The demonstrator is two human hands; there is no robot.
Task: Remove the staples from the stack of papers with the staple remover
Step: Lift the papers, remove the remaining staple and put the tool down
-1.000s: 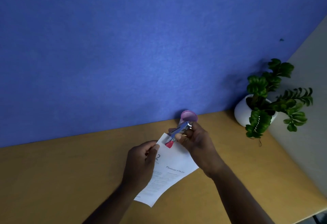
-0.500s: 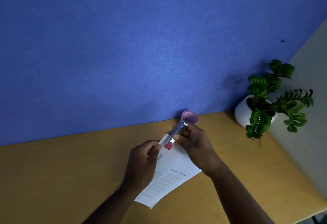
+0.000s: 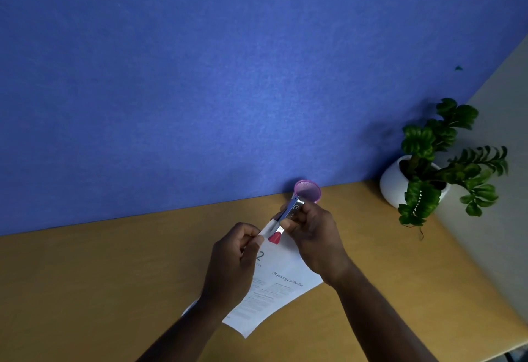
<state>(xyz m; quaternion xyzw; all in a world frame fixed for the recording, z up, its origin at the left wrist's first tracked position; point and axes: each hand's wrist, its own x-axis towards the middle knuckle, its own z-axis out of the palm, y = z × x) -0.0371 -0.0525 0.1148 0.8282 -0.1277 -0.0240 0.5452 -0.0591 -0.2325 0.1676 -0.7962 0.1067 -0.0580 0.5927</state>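
A white stack of printed papers is held above the wooden desk, its top corner raised. My left hand pinches that corner between thumb and fingers. My right hand grips a silver staple remover with a red tip, tilted steeply. The red tip touches the paper's top corner, right beside my left thumb. The staple itself is too small to make out.
A pink mesh cup stands just behind my right hand against the blue partition. A white pot with a green plant sits at the back right. The wooden desk ends at the right edge.
The staple remover has tilted more upright in my right hand, its rear end rising toward the pink cup. My left hand keeps its pinch on the corner.
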